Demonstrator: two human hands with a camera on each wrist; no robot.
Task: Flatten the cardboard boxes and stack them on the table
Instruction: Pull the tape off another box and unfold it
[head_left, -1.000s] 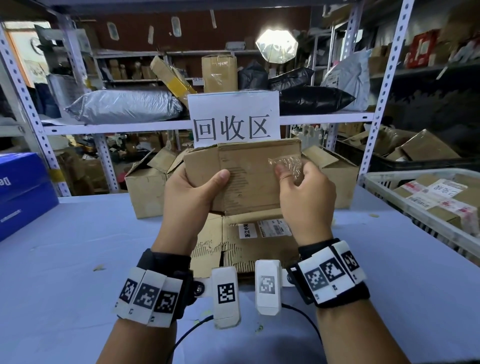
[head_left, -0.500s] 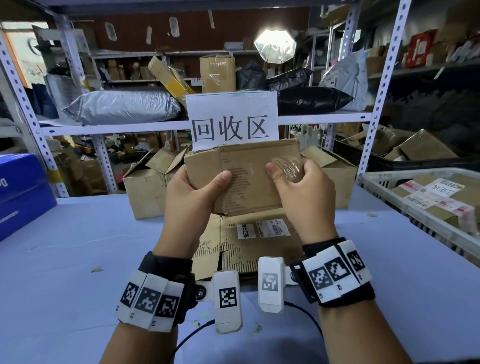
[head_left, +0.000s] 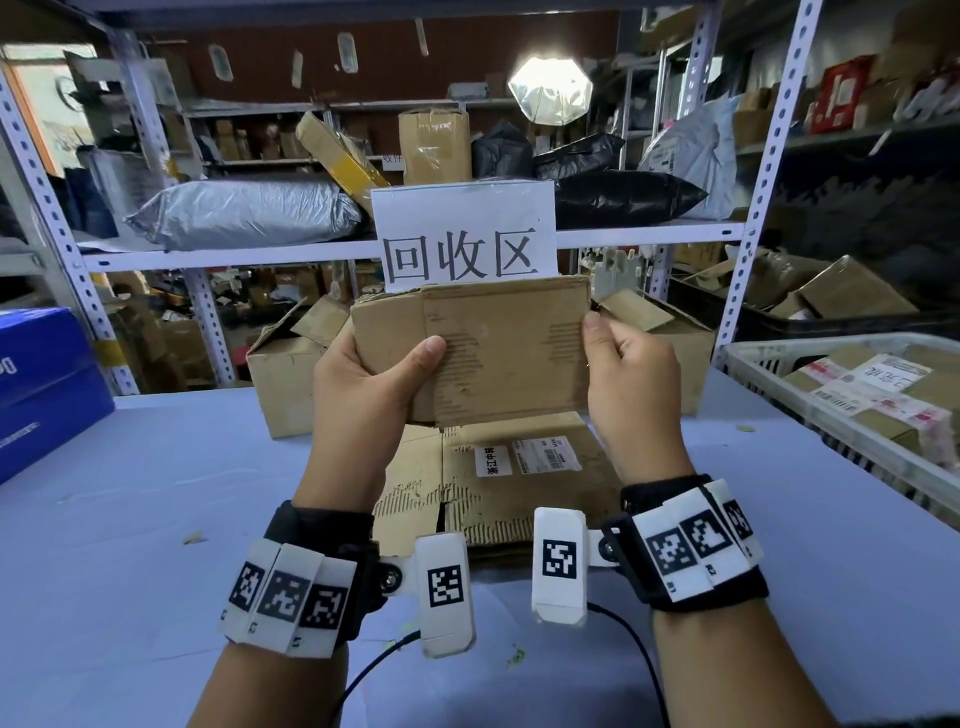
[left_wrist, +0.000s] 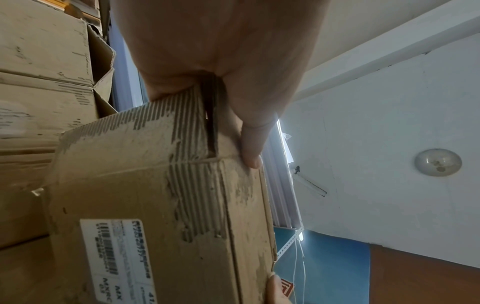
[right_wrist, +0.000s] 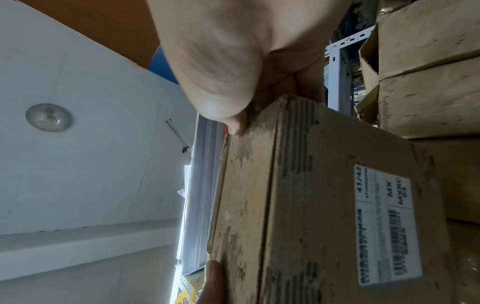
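Note:
A small worn cardboard box (head_left: 498, 348) is held upright above the table, in front of the sign. My left hand (head_left: 395, 374) grips its left end, thumb across the near face and fingers behind. My right hand (head_left: 618, 358) grips its right edge, with the thumb tip at the corner. In the wrist views the box (left_wrist: 161, 195) (right_wrist: 324, 205) has depth and carries a white barcode label on its far face. A stack of flattened cardboard (head_left: 519, 483) lies on the table right below.
Two open cardboard boxes (head_left: 291, 374) (head_left: 670, 338) stand behind the held one, against the metal shelving. A white basket (head_left: 779, 410) of parcels sits at the right table edge. A blue box (head_left: 41, 384) sits at the left. The white sign (head_left: 467, 234) hangs on the shelf.
My right hand slid from the box's near face out to its right edge. The crumpled clear tape it pinched no longer shows. The left hand kept its grip.

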